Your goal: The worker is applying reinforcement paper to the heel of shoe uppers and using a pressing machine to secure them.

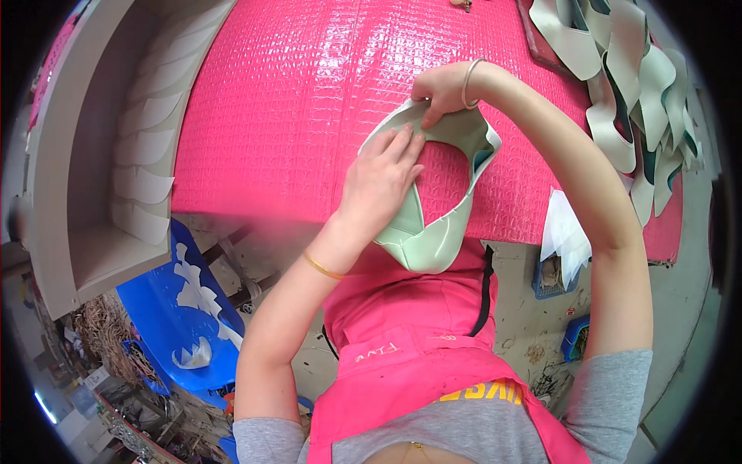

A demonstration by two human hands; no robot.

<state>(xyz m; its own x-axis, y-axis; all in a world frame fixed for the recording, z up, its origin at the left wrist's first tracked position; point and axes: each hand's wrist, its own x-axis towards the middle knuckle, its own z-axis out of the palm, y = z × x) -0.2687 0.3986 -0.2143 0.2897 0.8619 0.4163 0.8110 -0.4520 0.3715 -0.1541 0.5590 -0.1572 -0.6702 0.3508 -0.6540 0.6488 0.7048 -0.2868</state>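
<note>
Now, shoe upper (444, 232) under both hands' fingers (402, 143)

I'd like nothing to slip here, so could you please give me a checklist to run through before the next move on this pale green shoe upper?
1. Left hand flat on the pale green shoe upper: ok.
2. Right hand pinching the upper's far edge: ok.
3. Upper fully on the pink textured mat: not ok, its near end hangs over the mat's edge.
4. Stack of cut pieces apart from the upper: ok.
5. White sheets clear of both hands: ok.
6. Underside of the upper free of creases: cannot tell.
</note>
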